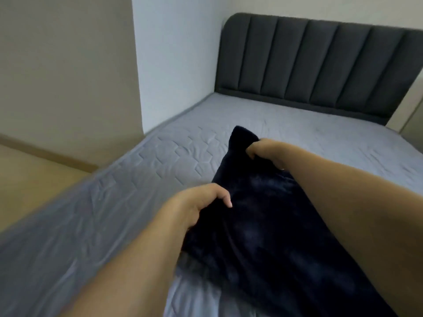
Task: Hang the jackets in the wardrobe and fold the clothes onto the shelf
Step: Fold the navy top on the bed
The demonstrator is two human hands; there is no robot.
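Observation:
A dark navy, plush garment (pixel 270 225) stretches over the grey quilted mattress (pixel 160 170), running from the middle of the view down to the lower right edge. My left hand (pixel 201 204) grips its left edge, fingers curled into the fabric. Farther out, my right hand (pixel 267 152) pinches the garment's far top corner, which stands up in a point. The cloth looks lifted a little off the bed between my hands. My right forearm covers part of the garment's right side.
A dark grey padded headboard (pixel 320 65) stands at the far end of the bed. A white wall (pixel 174 60) and a beige panel (pixel 68 72) lie to the left, with light wooden floor (pixel 29 179) beside the bed.

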